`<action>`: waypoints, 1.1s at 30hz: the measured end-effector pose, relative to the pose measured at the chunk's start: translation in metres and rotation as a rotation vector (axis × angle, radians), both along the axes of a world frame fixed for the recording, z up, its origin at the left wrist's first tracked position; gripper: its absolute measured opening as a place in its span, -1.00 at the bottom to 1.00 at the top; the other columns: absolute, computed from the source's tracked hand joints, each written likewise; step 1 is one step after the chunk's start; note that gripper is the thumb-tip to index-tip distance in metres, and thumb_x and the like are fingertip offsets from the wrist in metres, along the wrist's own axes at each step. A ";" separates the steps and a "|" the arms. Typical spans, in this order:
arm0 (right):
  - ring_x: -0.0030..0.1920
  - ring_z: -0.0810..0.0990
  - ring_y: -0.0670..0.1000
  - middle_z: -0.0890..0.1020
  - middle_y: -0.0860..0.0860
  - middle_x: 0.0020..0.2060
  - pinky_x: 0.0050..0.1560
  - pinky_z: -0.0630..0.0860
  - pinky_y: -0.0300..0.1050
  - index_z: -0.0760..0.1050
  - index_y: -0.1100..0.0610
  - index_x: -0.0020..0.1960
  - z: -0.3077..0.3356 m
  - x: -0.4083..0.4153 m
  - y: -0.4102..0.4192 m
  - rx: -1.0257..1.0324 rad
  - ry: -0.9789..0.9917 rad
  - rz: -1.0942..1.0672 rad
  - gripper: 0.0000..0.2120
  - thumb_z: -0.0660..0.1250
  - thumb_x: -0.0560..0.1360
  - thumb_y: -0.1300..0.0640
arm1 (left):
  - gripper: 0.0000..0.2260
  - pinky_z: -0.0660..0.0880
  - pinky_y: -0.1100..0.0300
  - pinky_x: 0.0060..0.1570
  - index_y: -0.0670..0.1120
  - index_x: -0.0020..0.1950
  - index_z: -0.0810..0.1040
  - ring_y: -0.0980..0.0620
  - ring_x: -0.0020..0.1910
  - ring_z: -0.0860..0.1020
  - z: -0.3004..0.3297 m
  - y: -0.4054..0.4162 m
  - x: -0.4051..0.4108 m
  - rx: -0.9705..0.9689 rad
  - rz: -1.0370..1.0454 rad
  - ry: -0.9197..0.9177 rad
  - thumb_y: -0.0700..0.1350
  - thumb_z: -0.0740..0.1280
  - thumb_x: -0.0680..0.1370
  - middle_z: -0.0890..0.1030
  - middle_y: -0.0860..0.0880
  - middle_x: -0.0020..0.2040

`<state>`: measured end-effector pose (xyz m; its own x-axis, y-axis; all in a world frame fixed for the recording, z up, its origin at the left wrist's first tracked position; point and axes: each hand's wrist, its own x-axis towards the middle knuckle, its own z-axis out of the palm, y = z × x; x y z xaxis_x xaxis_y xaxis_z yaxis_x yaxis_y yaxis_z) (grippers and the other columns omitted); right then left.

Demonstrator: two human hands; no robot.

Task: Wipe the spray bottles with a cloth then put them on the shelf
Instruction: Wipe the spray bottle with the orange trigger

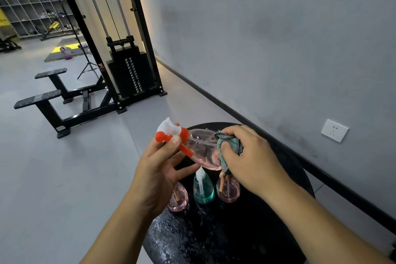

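A clear pink spray bottle point(202, 148) with an orange and white trigger head lies tilted on its side in the air above a round black table point(289, 169). My left hand point(158, 169) grips it at the neck below the head. My right hand point(250, 161) holds a teal and checked cloth point(230, 143) wrapped against the bottle's base. Below, on the table, stand a teal spray bottle point(203, 191) and two pink bottles, one point(228, 191) to its right and another point(177, 199) to its left, each partly hidden by my hands.
The table's top point(192, 233) glistens with water drops. A grey wall with a white socket point(334, 130) runs along the right. A black cable weight machine point(128, 70) with benches stands on the grey floor to the left. No shelf near the table is in view.
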<state>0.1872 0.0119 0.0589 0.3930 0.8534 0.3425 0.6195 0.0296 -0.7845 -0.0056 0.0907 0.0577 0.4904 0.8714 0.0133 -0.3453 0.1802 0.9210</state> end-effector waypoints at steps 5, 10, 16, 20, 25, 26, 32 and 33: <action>0.24 0.46 -0.23 0.50 -0.30 0.17 0.16 0.44 -0.36 0.53 -0.12 0.28 0.004 -0.011 0.002 -0.013 -0.153 0.128 -0.77 0.27 0.65 0.05 | -0.62 0.56 -0.37 0.29 -0.01 0.29 0.68 -0.33 0.34 0.62 -0.005 -0.003 0.004 0.017 -0.061 0.067 -0.09 0.52 0.46 0.67 -0.20 0.31; 0.13 0.54 -0.26 0.53 -0.23 0.14 -0.13 0.48 -0.53 0.54 -0.10 0.26 0.004 0.001 0.004 -0.072 -0.008 0.048 -0.79 0.27 0.66 0.07 | -0.57 0.55 -0.35 0.30 0.02 0.31 0.68 -0.26 0.35 0.63 -0.002 0.003 -0.006 0.059 -0.110 0.051 -0.14 0.50 0.43 0.67 -0.19 0.34; 0.23 0.48 -0.21 0.50 -0.29 0.18 0.17 0.49 -0.30 0.51 -0.12 0.30 0.005 -0.011 0.000 -0.094 -0.119 0.142 -0.74 0.22 0.66 0.09 | -0.50 0.61 -0.24 0.27 -0.03 0.38 0.64 -0.23 0.29 0.65 -0.006 0.003 -0.007 0.078 -0.175 0.133 -0.24 0.46 0.43 0.66 -0.18 0.31; 0.10 0.53 -0.25 0.53 -0.19 0.15 -0.15 0.49 -0.54 0.54 -0.07 0.26 0.003 0.000 0.003 -0.122 -0.028 0.064 -0.78 0.23 0.67 0.11 | -0.49 0.51 -0.33 0.37 -0.05 0.40 0.61 -0.27 0.38 0.60 -0.003 0.005 -0.010 0.056 -0.170 0.058 -0.21 0.48 0.44 0.62 -0.24 0.39; 0.22 0.49 -0.27 0.51 -0.29 0.18 0.07 0.46 -0.49 0.56 -0.12 0.28 0.004 -0.010 0.000 -0.029 -0.049 0.112 -0.74 0.30 0.64 0.11 | -0.49 0.51 -0.32 0.38 -0.01 0.40 0.61 -0.25 0.35 0.61 -0.003 0.002 -0.003 0.038 -0.141 0.047 -0.20 0.49 0.44 0.65 -0.18 0.35; 0.25 0.48 -0.28 0.51 -0.30 0.18 0.15 0.44 -0.45 0.57 -0.13 0.28 0.005 -0.011 0.000 -0.013 -0.059 0.123 -0.74 0.32 0.64 0.11 | -0.51 0.48 -0.35 0.39 -0.02 0.40 0.61 -0.27 0.36 0.60 -0.003 0.002 -0.003 0.035 -0.131 0.040 -0.19 0.47 0.46 0.65 -0.18 0.34; -0.01 0.58 -0.38 0.56 -0.22 0.16 -0.16 0.56 -0.45 0.58 -0.07 0.28 0.004 0.002 0.002 0.003 0.132 -0.024 -0.76 0.32 0.64 0.11 | -0.41 0.50 -0.43 0.34 -0.14 0.53 0.47 -0.37 0.43 0.53 0.003 0.003 -0.007 -0.108 -0.011 -0.107 -0.05 0.46 0.51 0.53 -0.32 0.47; 0.04 0.56 -0.38 0.56 -0.24 0.15 -0.09 0.54 -0.47 0.58 -0.08 0.27 0.004 0.001 0.002 0.020 0.122 -0.030 -0.75 0.32 0.63 0.12 | -0.41 0.52 -0.42 0.32 -0.15 0.52 0.47 -0.38 0.43 0.53 0.004 0.002 -0.006 -0.106 -0.006 -0.103 -0.04 0.47 0.52 0.53 -0.32 0.47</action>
<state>0.1881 0.0136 0.0624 0.4581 0.8341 0.3072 0.5204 0.0285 -0.8534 -0.0113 0.0929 0.0621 0.4967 0.8675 -0.0280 -0.4353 0.2769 0.8567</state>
